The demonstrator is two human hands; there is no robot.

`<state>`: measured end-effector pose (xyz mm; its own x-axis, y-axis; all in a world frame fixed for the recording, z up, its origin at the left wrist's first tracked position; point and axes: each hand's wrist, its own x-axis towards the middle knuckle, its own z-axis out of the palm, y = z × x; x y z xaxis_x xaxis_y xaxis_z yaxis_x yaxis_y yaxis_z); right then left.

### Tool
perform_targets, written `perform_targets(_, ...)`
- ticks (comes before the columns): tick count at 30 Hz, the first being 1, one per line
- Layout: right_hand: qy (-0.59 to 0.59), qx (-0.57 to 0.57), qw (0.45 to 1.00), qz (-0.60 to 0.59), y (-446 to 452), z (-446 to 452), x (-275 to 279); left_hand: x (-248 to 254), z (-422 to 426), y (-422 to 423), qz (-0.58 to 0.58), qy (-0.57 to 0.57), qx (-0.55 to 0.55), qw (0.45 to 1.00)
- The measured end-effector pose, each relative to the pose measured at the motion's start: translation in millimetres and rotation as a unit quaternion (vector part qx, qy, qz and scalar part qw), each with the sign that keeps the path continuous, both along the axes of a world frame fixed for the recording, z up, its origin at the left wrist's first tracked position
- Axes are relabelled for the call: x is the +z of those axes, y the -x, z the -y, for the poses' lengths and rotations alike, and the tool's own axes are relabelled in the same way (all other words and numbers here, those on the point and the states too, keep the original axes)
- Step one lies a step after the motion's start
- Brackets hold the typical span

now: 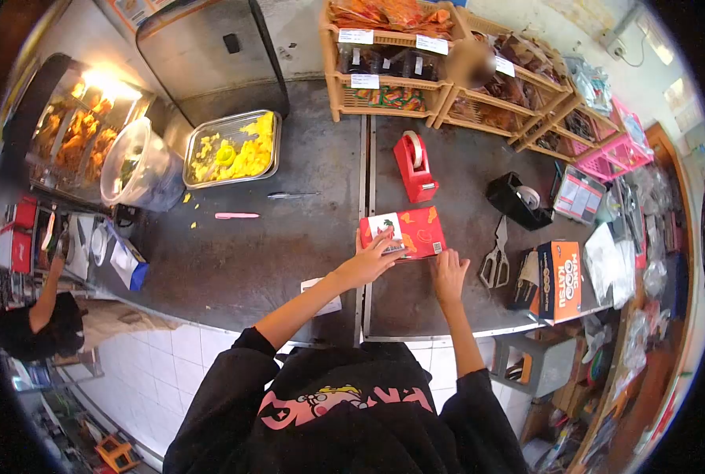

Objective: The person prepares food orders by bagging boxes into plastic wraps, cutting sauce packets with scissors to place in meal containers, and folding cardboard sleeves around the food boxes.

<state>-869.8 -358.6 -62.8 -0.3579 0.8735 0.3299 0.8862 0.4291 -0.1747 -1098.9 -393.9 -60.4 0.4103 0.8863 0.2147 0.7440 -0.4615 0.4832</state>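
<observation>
A red box [423, 229] with a white label and yellow shapes lies on the dark metal table [289, 229], right of centre. My left hand [370, 261] rests over its left part with fingers spread on the label. At the box's lower right corner, my right hand [449, 276] touches the edge; its fingers are partly apart, and whether anything small is between them cannot be made out. Behind the box stands a red tape dispenser [422, 182] with a roll of tape. Scissors [495, 257] lie to the right, and a white paper [321, 296] lies partly under my left forearm.
Left: a metal tray [234, 183] of yellow pieces, a clear bucket [163, 178], a pink marker [238, 215] and a pen [293, 195]. Right: a black dispenser [513, 201] and an orange box [559, 280]. Wooden racks [384, 79] stand behind. A person [48, 320] is at far left.
</observation>
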Motion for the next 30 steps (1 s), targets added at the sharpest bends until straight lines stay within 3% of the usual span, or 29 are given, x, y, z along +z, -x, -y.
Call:
perform_targets(1,-0.015,0.012,0.997,0.07,-6,-5,-2,1,-1,1,0.02,0.006,-0.018,1.0)
perform_targets(5,-0.012,0.119,0.99,0.076,4,-14,37,7,6,-10,-0.003,0.026,-0.002,1.0)
perform_targets(7,0.038,0.305,0.943,0.13,19,-24,81,4,7,-24,0.074,0.04,-0.069,0.994)
perform_targets(11,0.117,0.376,0.911,0.12,-2,-44,56,37,46,-68,-0.011,0.013,0.029,0.999)
perform_targets(12,0.123,0.348,0.925,0.093,-8,-43,53,48,66,-75,-0.012,-0.005,0.221,0.975)
perform_targets(14,0.138,0.308,0.941,0.035,-19,-43,50,38,106,-74,-0.018,-0.059,0.535,0.843)
perform_targets(15,0.135,0.317,0.938,0.032,-26,-44,52,14,124,-65,-0.022,-0.09,0.651,0.753)
perform_targets(17,0.169,0.273,0.946,0.037,-41,-40,59,-17,152,-43,0.134,-0.036,0.754,0.642)
perform_targets(18,0.164,0.266,0.949,0.036,-48,-37,59,-20,162,-33,0.135,-0.039,0.755,0.64)
perform_targets(20,0.157,0.249,0.955,0.037,-61,-28,59,-22,169,-19,0.284,0.124,0.687,0.657)
perform_targets(21,0.152,0.23,0.96,0.038,-68,-23,59,0,160,-31,0.087,0.062,0.717,0.689)
perform_targets(23,0.147,0.203,0.968,0.023,-81,-12,58,14,148,-36,0.116,-0.026,0.598,0.793)
perform_targets(24,0.144,0.188,0.971,0.011,-89,-7,59,24,138,-42,0.122,-0.025,0.59,0.798)
perform_targets(25,0.141,0.181,0.973,0.016,-96,-2,61,35,125,-50,0.225,0.046,0.527,0.818)
perform_targets(26,0.153,0.166,0.974,-0.026,-102,3,65,40,111,-58,0.322,0.118,0.454,0.822)
perform_targets(27,0.163,0.149,0.973,-0.07,-107,8,68,35,96,-64,0.418,0.114,0.408,0.804)
perform_targets(29,0.159,0.121,0.975,-0.1,-114,19,87,46,59,-89,0.614,0.116,0.36,0.693)
perform_targets(30,0.157,0.101,0.974,-0.128,-119,24,94,21,43,-92,0.552,0.098,0.358,0.747)
